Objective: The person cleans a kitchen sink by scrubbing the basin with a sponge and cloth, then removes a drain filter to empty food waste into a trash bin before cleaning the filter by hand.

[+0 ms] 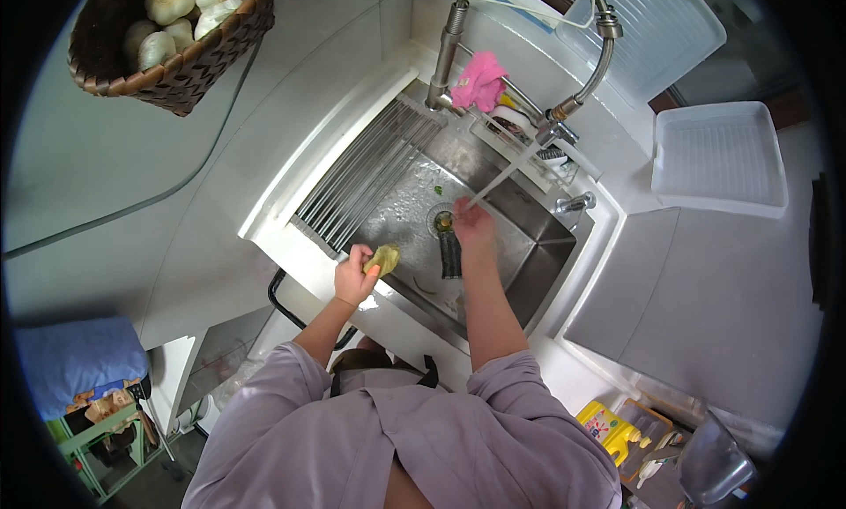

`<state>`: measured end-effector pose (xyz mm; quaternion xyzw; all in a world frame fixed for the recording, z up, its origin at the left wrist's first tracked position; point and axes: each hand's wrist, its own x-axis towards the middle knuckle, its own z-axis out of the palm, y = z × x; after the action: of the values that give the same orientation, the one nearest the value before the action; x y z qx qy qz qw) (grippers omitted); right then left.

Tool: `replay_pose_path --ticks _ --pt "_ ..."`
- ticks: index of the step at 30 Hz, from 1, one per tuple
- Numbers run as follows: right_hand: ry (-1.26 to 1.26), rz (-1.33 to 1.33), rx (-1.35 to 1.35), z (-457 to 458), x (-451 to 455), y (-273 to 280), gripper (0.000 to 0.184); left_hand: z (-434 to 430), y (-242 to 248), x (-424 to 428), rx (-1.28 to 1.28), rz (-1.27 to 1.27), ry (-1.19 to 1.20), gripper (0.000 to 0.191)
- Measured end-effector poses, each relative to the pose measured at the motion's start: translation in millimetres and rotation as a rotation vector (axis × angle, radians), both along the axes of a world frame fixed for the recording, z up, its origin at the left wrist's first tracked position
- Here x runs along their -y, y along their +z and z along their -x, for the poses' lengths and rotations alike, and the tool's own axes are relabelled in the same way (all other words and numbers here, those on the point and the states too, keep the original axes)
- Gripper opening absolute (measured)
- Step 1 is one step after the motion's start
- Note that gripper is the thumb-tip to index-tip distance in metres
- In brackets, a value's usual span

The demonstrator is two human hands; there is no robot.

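Observation:
My left hand (357, 275) holds a crumpled yellow-green sponge or cloth (383, 260) over the front left rim of the stainless steel sink (403, 211). Under the stream of water from the faucet (552, 129) is my right hand (472, 223), its fingers bent and blurred by the water; whether it holds anything cannot be seen. Just left of that hand, the drain (441, 221) has food scraps in it, and a dark ribbed strip (451, 254) lies on the sink floor beside my wrist. A small green leaf scrap (438, 190) is above the drain.
A roll-up metal drying rack (370, 172) spans the sink's left side. Behind the basin, a pink cloth (479, 80) hangs by a wire caddy (512, 142). A faucet handle (576, 203) stands at right, near a white plastic tray (720, 155). A woven basket (192, 79) holds garlic bulbs.

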<state>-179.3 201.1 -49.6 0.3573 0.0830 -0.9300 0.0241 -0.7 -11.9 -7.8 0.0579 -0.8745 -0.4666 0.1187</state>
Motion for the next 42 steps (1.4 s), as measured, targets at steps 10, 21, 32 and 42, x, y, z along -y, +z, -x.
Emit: replay_pose_path --ticks 10,21,32,42 --pt "-0.156 0.210 -0.202 15.7 -80.4 -0.3 0.026 0.5 -4.1 0.6 0.020 -0.007 -0.026 0.034" --pt "0.016 -0.012 0.299 -55.0 -26.2 -35.3 0.028 2.3 -10.0 -1.3 0.002 -0.027 -0.033 0.033" --pt "-0.090 0.172 -0.140 -6.3 -45.5 -6.6 0.020 4.0 -9.7 -1.5 -0.016 -0.036 -0.054 0.038" --pt "0.054 -0.701 0.334 -99.9 -111.7 -36.4 0.018 3.9 -13.0 -1.9 -0.020 -0.038 -0.045 0.033"
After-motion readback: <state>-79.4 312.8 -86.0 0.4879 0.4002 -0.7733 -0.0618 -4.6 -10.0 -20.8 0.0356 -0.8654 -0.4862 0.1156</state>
